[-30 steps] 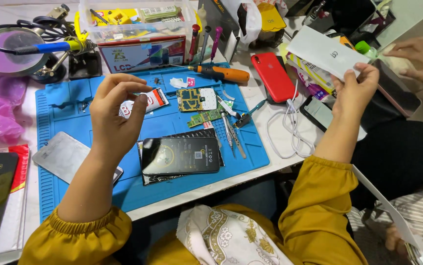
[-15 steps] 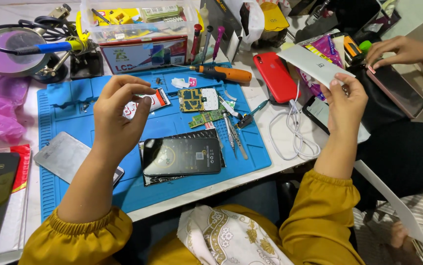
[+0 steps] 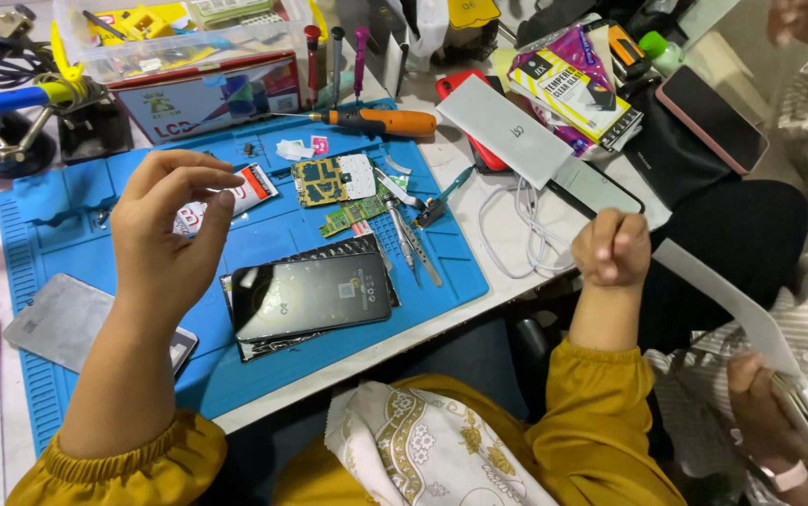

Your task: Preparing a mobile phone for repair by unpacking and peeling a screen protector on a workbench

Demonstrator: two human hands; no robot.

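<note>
I am holding my left hand [image 3: 171, 234] raised over the blue work mat [image 3: 57, 201], its thumb and fingertips pressing together on something too small to make out. Near and right of it, a dark phone [image 3: 313, 295] is lying flat on the mat. My right hand [image 3: 613, 247] is curling into a loose fist just off the table's right edge, near a white cable [image 3: 516, 230]; I cannot tell whether it is gripping anything.

We count 1 blue work mat [image 3: 263, 234], 1 dark phone [image 3: 312, 295], 2 circuit boards [image 3: 333, 178] and 1 orange screwdriver [image 3: 380, 122]. We see 1 white cable [image 3: 516, 230] and 3 upright drivers [image 3: 333, 56].
</note>
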